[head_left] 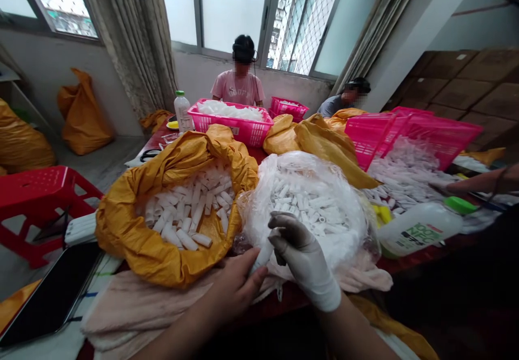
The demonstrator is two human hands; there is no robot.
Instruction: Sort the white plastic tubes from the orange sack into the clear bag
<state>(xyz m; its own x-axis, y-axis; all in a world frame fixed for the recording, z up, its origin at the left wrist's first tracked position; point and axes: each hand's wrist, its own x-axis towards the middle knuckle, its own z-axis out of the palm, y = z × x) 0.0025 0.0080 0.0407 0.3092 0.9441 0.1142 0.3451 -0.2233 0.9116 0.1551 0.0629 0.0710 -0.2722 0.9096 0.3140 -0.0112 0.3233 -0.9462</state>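
Head view: gripping white tube (263, 255) tipped toward 1 o'clock in left hand (235, 281), likely to suit right hand's (303, 257) curled, possibly pinching fingers.

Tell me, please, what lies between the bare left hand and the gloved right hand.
A white tube lies there, gripped by the left hand beside the right hand, in head view.

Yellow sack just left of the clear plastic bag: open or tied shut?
Open. The yellow sack's rim is rolled back in a wide ring, showing white tubes inside.
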